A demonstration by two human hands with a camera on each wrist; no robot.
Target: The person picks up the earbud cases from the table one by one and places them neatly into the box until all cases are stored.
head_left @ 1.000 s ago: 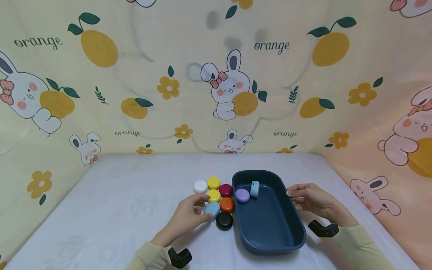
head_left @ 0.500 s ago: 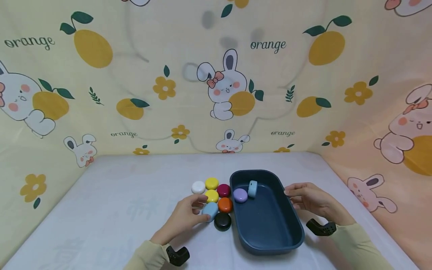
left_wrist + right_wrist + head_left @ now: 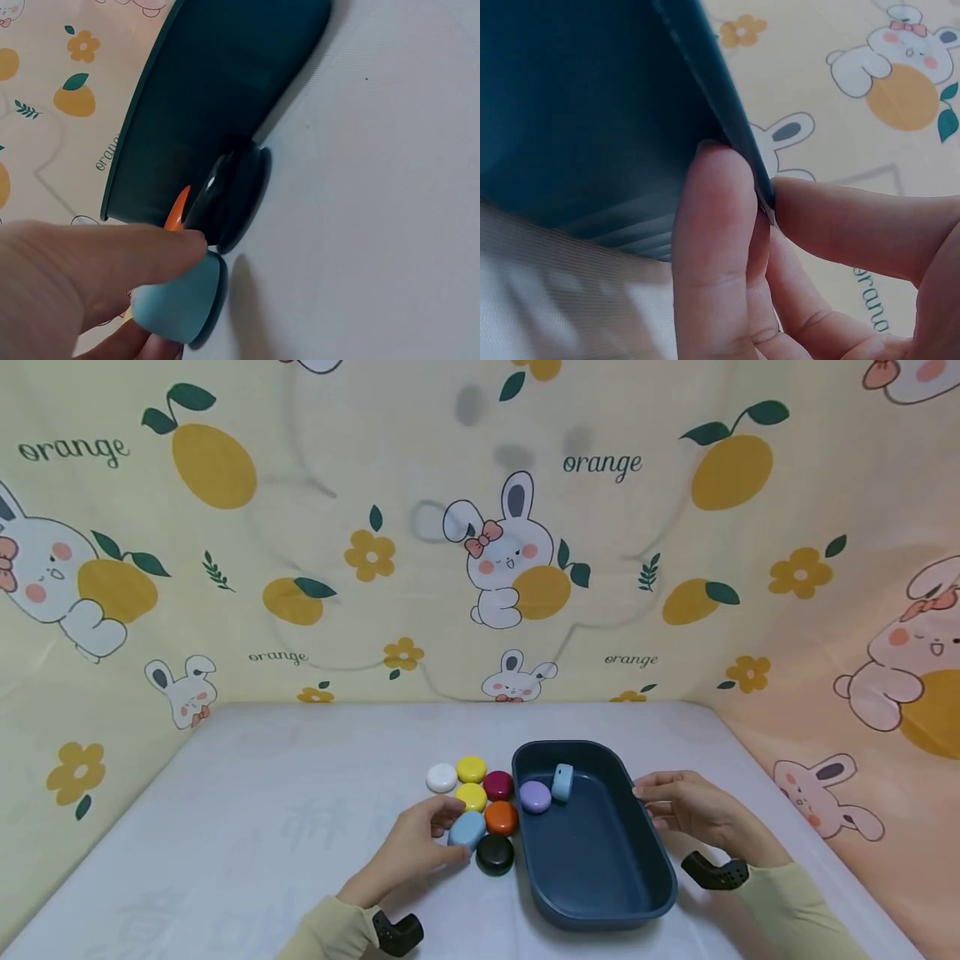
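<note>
My left hand [image 3: 416, 843] pinches a light blue rounded block [image 3: 467, 831] lying on the table, thumb on its near side and fingers on the far side. In the left wrist view, the thumb [image 3: 150, 255] overlaps the top edge of the block [image 3: 180, 300]. On the right, my other hand [image 3: 701, 810] grips the rim of a dark blue rectangular tub [image 3: 600, 868] between thumb and fingers, as the right wrist view shows on the tub wall [image 3: 592, 112]. Inside the tub, a purple round piece [image 3: 536, 797] sits beside a small light blue piece [image 3: 562, 782].
Left of the tub lie a black disc [image 3: 495, 855], an orange one [image 3: 501, 817] and a dark red one [image 3: 498, 786]. Two yellow discs [image 3: 472, 769] and a white disc [image 3: 441, 778] are farther back. A printed cloth [image 3: 337, 527] rises behind the white tabletop [image 3: 262, 827].
The left thumb and fingers have closed in around the light blue block. The right hand stays at the tub rim; the head view shifts slightly.
</note>
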